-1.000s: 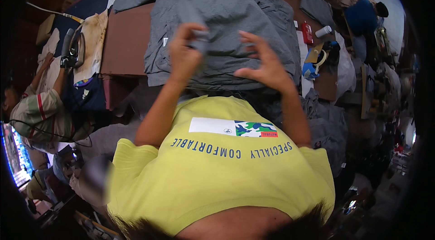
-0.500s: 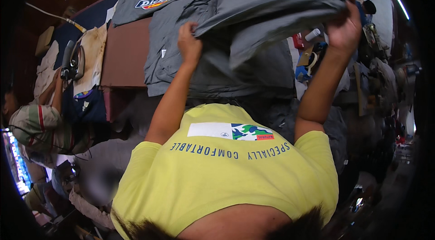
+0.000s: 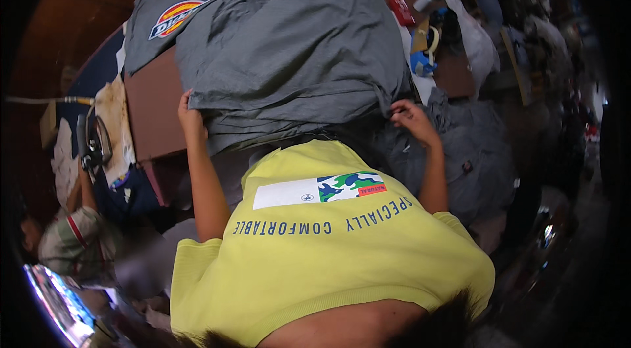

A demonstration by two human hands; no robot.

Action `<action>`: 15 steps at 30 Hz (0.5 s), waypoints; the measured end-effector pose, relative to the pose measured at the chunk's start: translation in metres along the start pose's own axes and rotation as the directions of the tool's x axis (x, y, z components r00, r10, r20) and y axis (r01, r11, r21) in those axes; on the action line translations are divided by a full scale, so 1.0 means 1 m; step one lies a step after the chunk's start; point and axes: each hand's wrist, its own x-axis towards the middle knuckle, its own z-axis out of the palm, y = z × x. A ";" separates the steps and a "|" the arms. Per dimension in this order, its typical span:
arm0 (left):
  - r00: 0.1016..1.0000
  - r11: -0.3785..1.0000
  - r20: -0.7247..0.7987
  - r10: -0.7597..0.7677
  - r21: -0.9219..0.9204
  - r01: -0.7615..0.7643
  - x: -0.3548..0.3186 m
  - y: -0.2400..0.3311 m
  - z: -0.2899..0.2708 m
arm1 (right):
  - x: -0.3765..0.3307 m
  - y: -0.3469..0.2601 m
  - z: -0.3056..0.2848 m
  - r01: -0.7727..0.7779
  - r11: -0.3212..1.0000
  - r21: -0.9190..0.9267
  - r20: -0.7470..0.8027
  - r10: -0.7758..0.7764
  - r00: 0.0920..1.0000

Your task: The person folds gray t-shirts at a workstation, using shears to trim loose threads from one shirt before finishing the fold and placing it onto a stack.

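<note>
The left hand (image 3: 188,115) pinches the near left corner of a grey garment (image 3: 296,52), fingers closed on the cloth at its edge. The right hand (image 3: 413,119) is at the garment's near right corner, fingers curled onto the hem there and gripping it. The garment lies spread flat across a brown table (image 3: 154,108), its near edge running between the two hands and its far end reaching toward the top of the view.

Left of the garment, and partly under it, lies a second grey garment with an orange, yellow and blue badge (image 3: 176,17). Right of the grey garment sit a small red object (image 3: 401,9), a white cylinder (image 3: 424,0) and a roll of tape (image 3: 430,39), close together on the cluttered table end. Just beyond the right hand, right of the garment, more dark grey cloth (image 3: 473,151) hangs in a heap. Well to the left of the garment, past the table's edge, a pair of scissors (image 3: 92,144) rests on a pale rag (image 3: 118,118). The person's yellow shirt (image 3: 328,249) fills the view nearer than the garment.
</note>
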 end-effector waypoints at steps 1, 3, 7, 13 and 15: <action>1.000 1.000 0.010 0.001 0.012 -0.001 0.003 -0.002 -0.002 | -0.012 0.003 0.021 -0.080 0.993 0.087 0.009 0.080 0.997; 1.000 1.000 0.023 0.008 0.029 -0.008 0.006 -0.002 -0.001 | -0.025 0.040 0.050 -0.247 0.953 0.177 0.103 0.231 0.967; 0.984 0.984 0.040 -0.175 -0.027 0.177 -0.005 0.026 0.014 | -0.042 0.210 0.104 -0.230 0.952 0.201 -0.125 0.258 0.958; 0.941 0.955 0.227 -0.253 -0.099 0.281 0.007 0.042 0.021 | -0.030 0.295 0.151 -0.447 0.845 0.292 -0.484 0.534 0.693; 0.938 0.966 0.245 -0.245 -0.025 0.258 0.017 0.051 0.024 | -0.010 0.301 0.151 -0.444 0.812 0.378 -0.551 0.583 0.597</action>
